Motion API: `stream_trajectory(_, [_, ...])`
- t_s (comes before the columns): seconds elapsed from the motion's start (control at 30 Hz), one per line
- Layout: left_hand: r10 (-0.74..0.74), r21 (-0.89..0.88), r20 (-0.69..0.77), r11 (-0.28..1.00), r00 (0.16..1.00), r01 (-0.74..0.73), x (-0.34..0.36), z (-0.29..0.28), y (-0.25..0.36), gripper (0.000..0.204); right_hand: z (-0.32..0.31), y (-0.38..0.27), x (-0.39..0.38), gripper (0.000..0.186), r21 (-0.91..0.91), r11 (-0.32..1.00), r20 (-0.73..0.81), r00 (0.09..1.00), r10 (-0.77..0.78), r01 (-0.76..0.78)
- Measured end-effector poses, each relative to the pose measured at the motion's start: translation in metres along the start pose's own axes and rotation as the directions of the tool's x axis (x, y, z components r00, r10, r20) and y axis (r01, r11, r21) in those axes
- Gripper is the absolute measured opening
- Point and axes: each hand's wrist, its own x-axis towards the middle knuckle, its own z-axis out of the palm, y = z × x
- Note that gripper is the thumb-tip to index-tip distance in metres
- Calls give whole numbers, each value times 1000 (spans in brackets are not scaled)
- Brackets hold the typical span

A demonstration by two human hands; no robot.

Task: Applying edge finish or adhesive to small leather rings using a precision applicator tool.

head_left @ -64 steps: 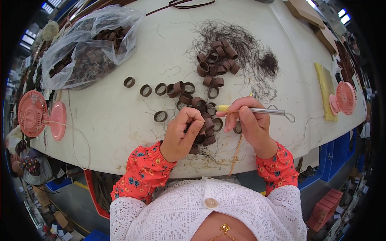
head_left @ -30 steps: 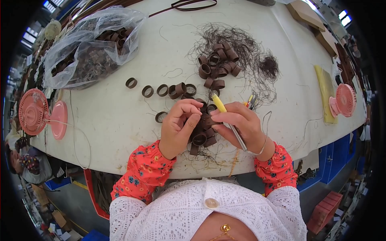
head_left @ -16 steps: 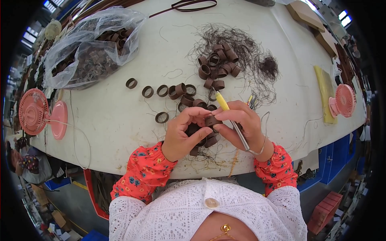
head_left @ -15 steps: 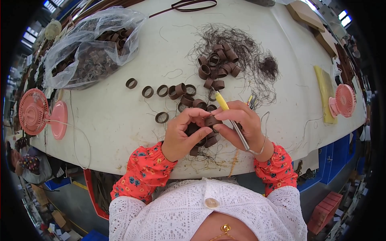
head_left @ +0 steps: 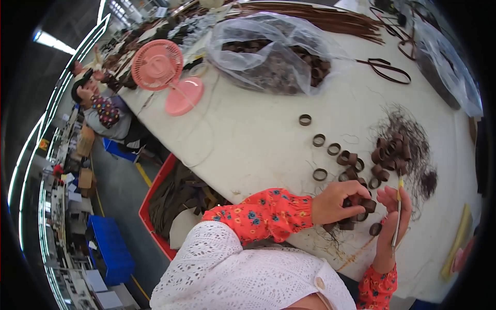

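Observation:
My left hand (head_left: 338, 202) is closed, its thumb and fingers pinching a small brown ring band (head_left: 368, 205). More brown rings lie beneath and around those fingers, partly hidden. Just to the right, my right hand (head_left: 391, 227) holds a slim pen-shaped tool (head_left: 397, 223) with a silver shaft and a yellow part near its pointed end. That tool stands nearly upright in the picture, apart from the pinched ring. Beyond both hands is a heap of brown rings (head_left: 392, 153) beside a tangle of dark threads (head_left: 421, 139). Single rings (head_left: 319, 140) are scattered left of the heap.
A clear plastic bag (head_left: 248, 72) of rings sits at the back, near brown strips (head_left: 315, 15) and a strap loop (head_left: 390, 72). A pink fan (head_left: 178, 95) stands on the left. Below the table edge is a red bin (head_left: 147, 222); a seated person (head_left: 111, 119) is farther left.
The view has swung left, placing the table and hands farther right. My right hand, with the pen-shaped tool, has drawn apart from the ring that my left hand still holds.

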Motion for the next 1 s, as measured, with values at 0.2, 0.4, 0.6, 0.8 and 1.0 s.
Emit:
stream_trajectory(0.2, [2, 10, -1, 1000, 1000, -2, -3, -1, -3, 24, 4, 1, -2, 55, -59, 998, 17, 1000, -1, 2])
stream_trajectory(0.4, [-10, -11, 9, 1000, 1000, 10, 0, 2, -7, 24, 2, -3, -2, 53, -142, 990, 27, 1000, 8, -4])
stream_trajectory(0.6, [-10, 6, 27, 1000, 1000, 10, 1, 2, -11, 25, 0, 1, -3, 53, -174, 985, 32, 999, 8, -2])
stream_trajectory(0.8, [-7, -2, 19, 1000, 1000, 7, 0, 1, -10, 26, 2, 1, -5, 55, -184, 983, 44, 999, -9, 17])
stream_trajectory(1.0, [-7, 7, 29, 1000, 1000, 6, 0, 1, -11, 26, 2, 0, -4, 57, -197, 980, 52, 999, -6, 16])
